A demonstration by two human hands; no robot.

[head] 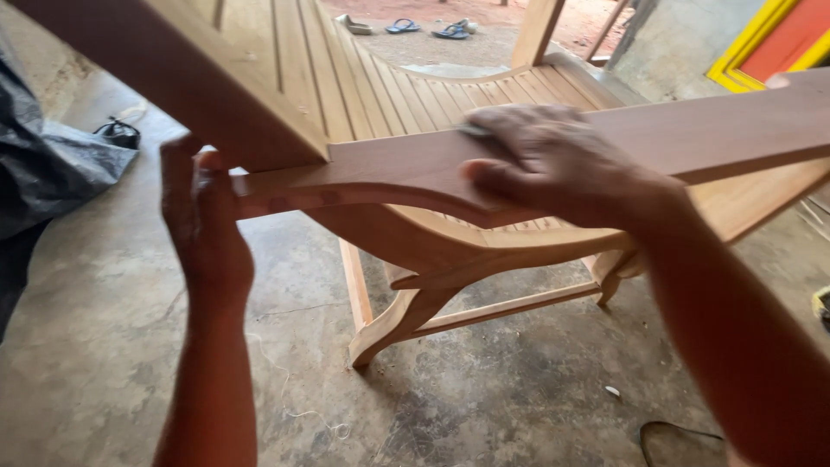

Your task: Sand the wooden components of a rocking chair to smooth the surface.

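Your left hand (203, 220) grasps the near end of the wooden chair's armrest (519, 156); your right hand (553, 164) presses flat, fingers released, on its top edge, over a small grey pad (474, 131).

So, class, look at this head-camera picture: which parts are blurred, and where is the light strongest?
In the head view, the right hand on the wooden armrest is smeared by motion blur; the left hand is a little softer than the concrete floor, which looks fairly sharp; the brightest light falls on the ground by the sandals at the top.
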